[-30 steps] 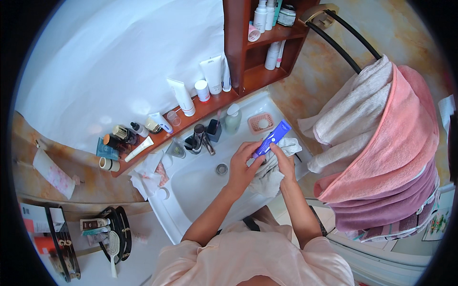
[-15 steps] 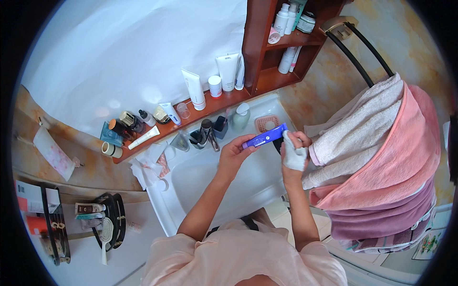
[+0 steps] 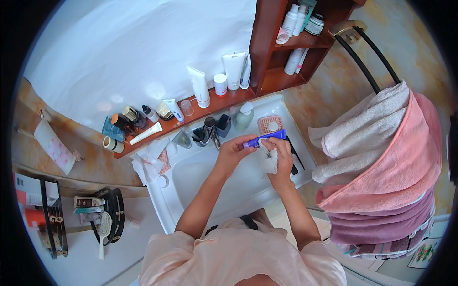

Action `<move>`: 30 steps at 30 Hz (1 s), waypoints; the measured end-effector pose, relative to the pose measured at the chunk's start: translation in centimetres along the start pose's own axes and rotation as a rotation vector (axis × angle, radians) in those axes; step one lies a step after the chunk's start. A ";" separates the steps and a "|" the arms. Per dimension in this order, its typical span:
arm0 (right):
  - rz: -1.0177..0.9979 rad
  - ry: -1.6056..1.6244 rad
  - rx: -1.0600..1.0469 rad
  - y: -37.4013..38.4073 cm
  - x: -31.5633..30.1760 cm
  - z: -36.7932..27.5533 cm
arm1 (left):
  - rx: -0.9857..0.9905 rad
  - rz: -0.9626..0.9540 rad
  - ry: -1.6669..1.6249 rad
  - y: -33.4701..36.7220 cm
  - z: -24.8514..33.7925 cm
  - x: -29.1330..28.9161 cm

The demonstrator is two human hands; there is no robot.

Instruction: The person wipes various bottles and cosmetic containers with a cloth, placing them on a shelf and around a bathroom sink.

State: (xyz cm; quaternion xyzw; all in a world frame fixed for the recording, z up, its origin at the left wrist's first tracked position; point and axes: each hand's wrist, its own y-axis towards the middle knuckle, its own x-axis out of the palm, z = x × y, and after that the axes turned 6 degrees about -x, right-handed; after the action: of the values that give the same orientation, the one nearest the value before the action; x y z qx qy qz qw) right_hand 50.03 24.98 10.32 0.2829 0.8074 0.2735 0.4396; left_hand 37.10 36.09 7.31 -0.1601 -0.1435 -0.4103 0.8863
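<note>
A blue tube with a purple cap [image 3: 275, 135] lies across both hands above the sink [image 3: 202, 183]. My left hand [image 3: 232, 155] pinches it at the cap end. My right hand [image 3: 283, 164] has a crumpled white wipe [image 3: 270, 164] in its fingers and presses it against the middle of the tube. Part of the wipe hangs down below the fingers. Just beyond the tube sits a pink soap dish [image 3: 270, 123] with a round white piece in it. A black comb-like thing [image 3: 295, 155] lies on the sink rim beside my right hand.
A reddish-brown shelf [image 3: 210, 107] with tubes, jars and bottles runs behind the sink. Cups and a soap pump bottle [image 3: 244, 117] stand on the sink's back rim. Towels [image 3: 381, 157] hang at the right. Crumpled tissues [image 3: 148, 162] lie at the left corner.
My right hand has moved left along the tube with the wipe, from its far end to its middle. My left hand still holds the cap end.
</note>
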 end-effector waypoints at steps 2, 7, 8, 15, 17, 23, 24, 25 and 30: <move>0.176 0.076 0.236 -0.4 0.6 1.7 | -0.013 -0.020 0.012 0.2 0.3 -0.3; 0.138 -0.074 0.174 1.0 -1.1 2.1 | -0.036 -0.058 -0.052 0.1 0.6 -1.6; 0.125 -0.061 0.182 0.9 -0.9 1.8 | -0.028 -0.074 -0.064 0.2 0.5 -2.0; 0.127 -0.083 0.174 0.2 -0.6 1.5 | -0.092 -0.125 -0.121 0.4 0.1 -3.1; 0.130 -0.111 0.176 0.3 -0.4 1.3 | -0.100 -0.127 -0.147 0.4 -0.1 -3.2; 0.037 -0.107 0.124 0.1 1.0 0.1 | -0.086 -0.127 -0.146 1.0 -0.9 -2.9; 0.029 -0.044 0.189 -0.2 2.4 -0.5 | -0.100 -0.134 -0.165 1.3 -1.2 -2.9; -0.002 -0.011 0.073 -0.2 3.3 -1.2 | -0.113 -0.141 -0.184 1.7 -1.9 -3.1; 0.049 -0.028 0.330 -0.1 2.2 1.6 | -0.123 -0.091 -0.145 1.0 -1.4 -3.1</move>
State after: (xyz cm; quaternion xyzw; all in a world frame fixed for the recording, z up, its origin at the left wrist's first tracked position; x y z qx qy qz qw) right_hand 50.37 26.73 8.26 0.3748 0.8280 0.1436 0.3916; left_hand 36.12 38.26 4.70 -0.2371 -0.1889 -0.4453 0.8425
